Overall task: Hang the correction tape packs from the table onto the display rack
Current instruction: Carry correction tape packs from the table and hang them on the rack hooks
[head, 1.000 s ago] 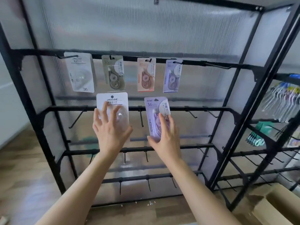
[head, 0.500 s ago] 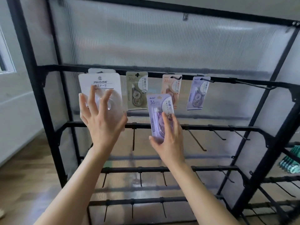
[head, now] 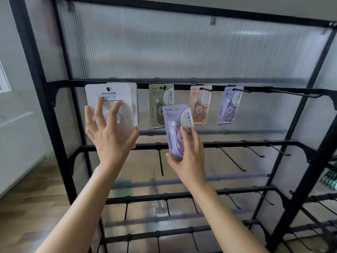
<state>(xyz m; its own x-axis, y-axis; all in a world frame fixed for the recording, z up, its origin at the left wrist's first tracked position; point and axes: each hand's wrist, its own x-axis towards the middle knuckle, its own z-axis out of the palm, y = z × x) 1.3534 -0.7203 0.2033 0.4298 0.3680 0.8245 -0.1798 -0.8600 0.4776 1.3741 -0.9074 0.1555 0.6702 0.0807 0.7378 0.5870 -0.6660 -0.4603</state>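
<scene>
Black rack [head: 54,125], top rail: white pack [head: 135,96] far left, then green pack [head: 160,99], pink pack [head: 200,106], purple pack [head: 230,106] hanging rightward.

A translucent ribbed panel [head: 182,52] stands upright across the background, and a small metal clip [head: 212,20] sits at its top edge. To the left is a pale wall [head: 16,42] with a horizontal moulding [head: 16,118], and the corner of a white window frame [head: 4,83] shows at the far left edge. Below lies a brown wood-plank floor [head: 27,207]. At the right edge hang some green items [head: 330,179], too blurred to identify
</scene>
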